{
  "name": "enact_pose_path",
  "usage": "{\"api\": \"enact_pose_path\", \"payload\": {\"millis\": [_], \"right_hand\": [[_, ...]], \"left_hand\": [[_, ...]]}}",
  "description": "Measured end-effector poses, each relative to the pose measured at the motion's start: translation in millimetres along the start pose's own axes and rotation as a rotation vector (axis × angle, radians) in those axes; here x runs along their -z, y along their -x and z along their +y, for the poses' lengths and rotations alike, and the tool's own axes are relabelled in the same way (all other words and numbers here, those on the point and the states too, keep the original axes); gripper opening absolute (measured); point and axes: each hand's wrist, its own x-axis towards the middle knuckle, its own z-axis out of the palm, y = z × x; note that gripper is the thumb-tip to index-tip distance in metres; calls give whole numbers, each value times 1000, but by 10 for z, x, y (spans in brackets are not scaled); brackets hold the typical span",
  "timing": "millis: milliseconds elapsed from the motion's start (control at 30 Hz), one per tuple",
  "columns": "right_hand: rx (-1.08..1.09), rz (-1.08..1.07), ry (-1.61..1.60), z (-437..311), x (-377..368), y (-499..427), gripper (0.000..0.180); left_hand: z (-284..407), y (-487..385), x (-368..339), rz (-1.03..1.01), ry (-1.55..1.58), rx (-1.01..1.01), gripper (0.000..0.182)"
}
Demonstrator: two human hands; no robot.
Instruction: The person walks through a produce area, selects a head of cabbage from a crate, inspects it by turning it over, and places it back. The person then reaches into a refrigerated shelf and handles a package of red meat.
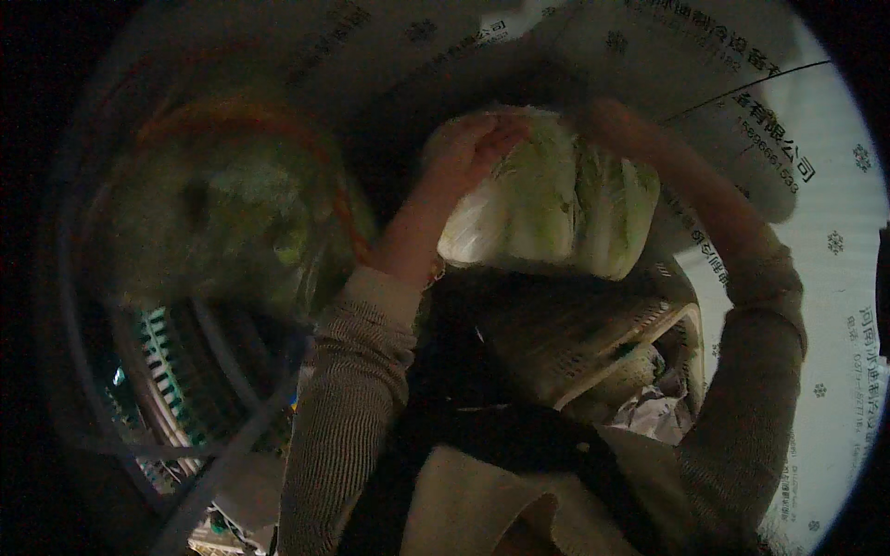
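In front of me is a bundle of pale green napa cabbages (pixel 535 201), lying side by side, their outer leaves smooth and slightly shiny. My left hand (pixel 487 142) lies over the left end of the bundle, fingers spread on the leaves and gripping it. At the far right side, my right hand (pixel 601 125) reaches around the cabbages. Its fingers are lost in deep shadow. To the left of my left forearm is a large clear bag of green vegetables (pixel 229 201) with an orange-red band along its top; it is dim and blurred.
A beige plastic crate (pixel 685 316) by my right arm holds greens and crumpled white wrapping (pixel 657 410). Green slatted crates (pixel 163 361) show at lower left, behind grey bars (pixel 229 445). White wall panels (pixel 827 278) bearing print curve around the right and far side.
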Motion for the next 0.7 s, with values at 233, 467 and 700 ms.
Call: {"api": "enact_pose_path", "payload": {"millis": [233, 467, 700], "right_hand": [[-16, 316, 172, 433, -278, -705, 39], [-118, 393, 90, 363, -425, -778, 31], [-52, 772, -16, 228, -982, 418, 38]], "left_hand": [[476, 322, -98, 475, -1033, -15, 33], [-695, 1001, 175, 382, -2029, -482, 81], [-749, 860, 576, 333, -2171, -509, 86]]}}
